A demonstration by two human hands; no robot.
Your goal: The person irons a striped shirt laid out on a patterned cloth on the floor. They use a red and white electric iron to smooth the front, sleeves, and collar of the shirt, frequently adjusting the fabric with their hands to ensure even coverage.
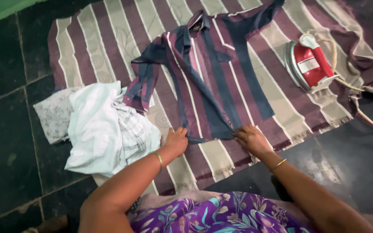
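Observation:
A dark blue and maroon striped shirt [203,73] lies spread flat on a striped maroon and beige cloth [109,39] on the floor, collar at the far end. My left hand [175,140] pinches the shirt's bottom hem at its left corner. At the hem's right corner my right hand [251,139] presses down with fingers closed on the fabric. Both wrists wear thin gold bangles.
A red and white electric iron [309,64] rests tipped on the cloth at the right, its cord [368,116] trailing off to the right. A pile of white and pale checked clothes [104,125] lies at the left. Dark floor tiles [5,142] surround the cloth.

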